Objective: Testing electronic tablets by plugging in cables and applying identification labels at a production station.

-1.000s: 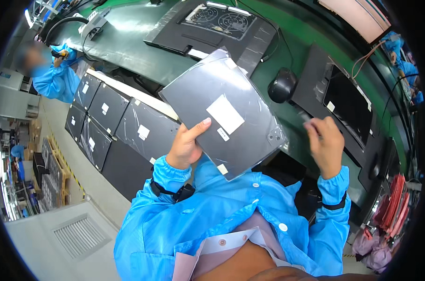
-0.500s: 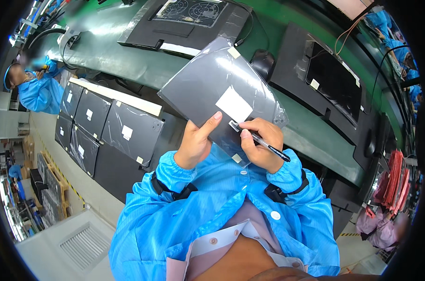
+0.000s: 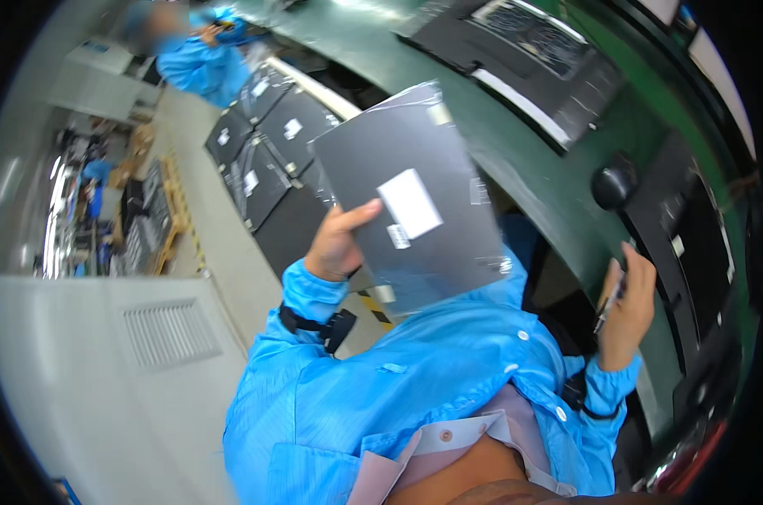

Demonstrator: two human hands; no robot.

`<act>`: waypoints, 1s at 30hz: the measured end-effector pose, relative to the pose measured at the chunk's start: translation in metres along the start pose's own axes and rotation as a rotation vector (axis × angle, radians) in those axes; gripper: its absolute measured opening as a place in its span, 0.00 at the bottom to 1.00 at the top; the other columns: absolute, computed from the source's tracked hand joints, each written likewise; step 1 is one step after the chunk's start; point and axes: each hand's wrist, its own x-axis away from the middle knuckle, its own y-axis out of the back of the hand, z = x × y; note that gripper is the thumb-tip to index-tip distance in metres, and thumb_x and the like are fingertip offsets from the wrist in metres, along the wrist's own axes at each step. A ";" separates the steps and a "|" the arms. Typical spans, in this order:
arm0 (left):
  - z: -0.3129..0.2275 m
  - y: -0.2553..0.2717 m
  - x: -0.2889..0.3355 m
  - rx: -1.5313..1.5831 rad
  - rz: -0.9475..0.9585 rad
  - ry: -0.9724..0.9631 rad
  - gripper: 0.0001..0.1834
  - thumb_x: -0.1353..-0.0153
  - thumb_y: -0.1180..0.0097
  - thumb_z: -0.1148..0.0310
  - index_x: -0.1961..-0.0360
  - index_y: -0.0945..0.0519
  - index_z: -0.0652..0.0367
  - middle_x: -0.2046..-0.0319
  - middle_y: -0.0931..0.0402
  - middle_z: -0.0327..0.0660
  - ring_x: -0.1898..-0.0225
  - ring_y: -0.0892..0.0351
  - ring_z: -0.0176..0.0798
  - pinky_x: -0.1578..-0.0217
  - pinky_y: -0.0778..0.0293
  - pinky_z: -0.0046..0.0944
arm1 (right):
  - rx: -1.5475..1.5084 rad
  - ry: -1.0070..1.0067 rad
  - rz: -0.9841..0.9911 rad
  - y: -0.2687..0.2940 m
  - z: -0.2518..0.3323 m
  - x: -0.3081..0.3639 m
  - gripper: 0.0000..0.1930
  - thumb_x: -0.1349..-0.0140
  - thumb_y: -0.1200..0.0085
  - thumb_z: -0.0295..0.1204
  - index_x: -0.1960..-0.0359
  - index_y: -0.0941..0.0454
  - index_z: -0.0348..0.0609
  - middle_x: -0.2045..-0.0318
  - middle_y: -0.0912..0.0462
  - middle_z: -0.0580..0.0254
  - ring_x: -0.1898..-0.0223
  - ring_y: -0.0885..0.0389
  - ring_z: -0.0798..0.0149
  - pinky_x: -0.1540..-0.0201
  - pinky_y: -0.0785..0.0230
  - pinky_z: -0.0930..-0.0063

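One held panel, one pen, one vent

Looks like an electronics factory workshop. Has a long green counter carrying dark screen-like units and a black rounded device like a computer mouse. Shows film-wrapped dark panels with white labels laid in rows beside the counter, plus a similar labelled panel in the left hand. Suggests uniform work dress too, with a blue smock on the wearer, black straps around its sleeves, and a blue-sleeved co-worker beyond the rows. Also includes a wooden pallet, loaded and blurred, near brown boxes at the far left, with yellow-and-black tape on the pale floor.
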 end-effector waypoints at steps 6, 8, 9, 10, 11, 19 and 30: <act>-0.049 0.154 0.099 0.115 -0.353 -0.039 0.23 0.33 0.43 0.73 0.39 0.28 0.70 0.47 0.20 0.53 0.49 0.16 0.51 0.44 0.19 0.50 | 0.090 -0.090 0.089 0.000 -0.040 0.019 0.19 0.35 0.43 0.22 0.42 0.23 0.42 0.55 0.22 0.56 0.59 0.19 0.53 0.55 0.27 0.66; -0.040 0.189 0.116 0.125 -0.386 -0.080 0.23 0.33 0.44 0.73 0.39 0.28 0.70 0.46 0.20 0.53 0.47 0.16 0.52 0.42 0.21 0.51 | 0.072 -0.263 0.139 0.000 -0.045 0.021 0.19 0.36 0.43 0.21 0.42 0.23 0.42 0.60 0.24 0.60 0.66 0.23 0.61 0.60 0.29 0.69; -0.035 0.205 0.120 0.115 -0.431 -0.083 0.23 0.33 0.44 0.73 0.38 0.28 0.70 0.46 0.20 0.54 0.47 0.17 0.52 0.42 0.21 0.52 | 0.036 -0.233 0.094 -0.001 -0.046 0.019 0.20 0.36 0.40 0.23 0.42 0.22 0.41 0.68 0.27 0.62 0.73 0.30 0.67 0.67 0.32 0.71; -0.028 0.219 0.123 0.118 -0.443 -0.072 0.23 0.33 0.44 0.73 0.38 0.29 0.70 0.46 0.20 0.54 0.46 0.17 0.53 0.41 0.22 0.52 | 0.035 -0.196 0.099 -0.001 -0.046 0.018 0.20 0.36 0.40 0.23 0.42 0.22 0.41 0.68 0.27 0.62 0.73 0.30 0.67 0.67 0.32 0.71; -0.019 0.232 0.122 0.108 -0.461 -0.067 0.22 0.33 0.44 0.73 0.39 0.27 0.70 0.48 0.19 0.53 0.46 0.17 0.52 0.43 0.21 0.51 | 0.031 -0.236 0.094 -0.001 -0.045 0.015 0.20 0.36 0.38 0.24 0.42 0.21 0.41 0.71 0.28 0.62 0.74 0.31 0.68 0.68 0.33 0.71; -0.037 0.235 0.118 -1.169 -0.914 0.393 0.31 0.41 0.34 0.41 0.73 0.18 0.64 0.83 0.22 0.43 0.78 0.17 0.45 0.78 0.23 0.44 | 0.114 -0.134 0.031 -0.003 -0.034 0.007 0.18 0.39 0.34 0.34 0.50 0.18 0.41 0.69 0.20 0.56 0.71 0.20 0.54 0.66 0.28 0.61; 0.028 -0.097 -0.076 -1.432 0.240 -1.023 0.10 0.45 0.30 0.72 0.63 0.17 0.62 0.69 0.19 0.46 0.67 0.19 0.51 0.65 0.23 0.43 | 0.123 -0.016 -0.141 0.055 -0.053 0.002 0.21 0.45 0.32 0.34 0.51 0.19 0.39 0.62 0.20 0.54 0.62 0.20 0.49 0.59 0.27 0.59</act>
